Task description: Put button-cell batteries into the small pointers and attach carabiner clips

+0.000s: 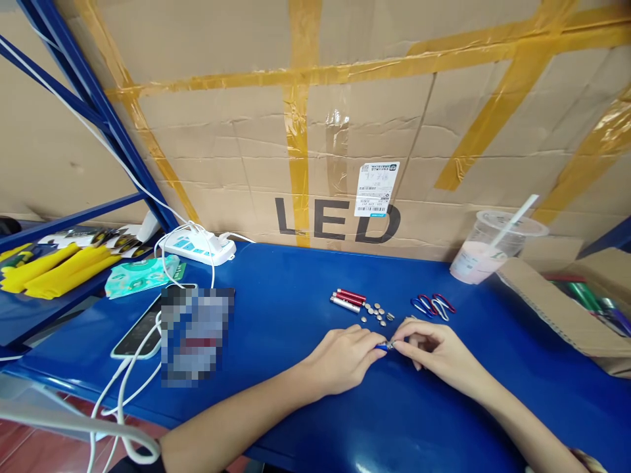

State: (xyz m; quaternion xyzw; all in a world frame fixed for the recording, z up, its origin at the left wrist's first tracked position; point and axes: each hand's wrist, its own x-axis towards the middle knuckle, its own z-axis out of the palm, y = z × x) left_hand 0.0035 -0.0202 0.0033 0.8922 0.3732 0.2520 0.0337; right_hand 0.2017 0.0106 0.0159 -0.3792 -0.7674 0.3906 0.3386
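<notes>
My left hand (pixel 348 358) is closed around a small blue mini flashlight (pixel 381 346), and only a short length of its body shows. At its right end, my right hand (pixel 431 351) pinches a small silvery metal end piece (pixel 390 344). Whether that piece is joined to the tube or apart from it I cannot tell. Just beyond my hands lie several round button cells (pixel 377 311). To their left are red mini flashlights (pixel 351 297) and a silver one (pixel 344 303). Blue, white and red carabiner clips (pixel 434 306) rest behind my right hand.
A plastic cup (pixel 476 259) with a straw stands at the back right, near an open cardboard box (pixel 547 315). On the left are a phone (pixel 142 326), white cables, a power strip (pixel 200 246) and a green packet (pixel 140 276). A large carton (pixel 236 157) walls off the back.
</notes>
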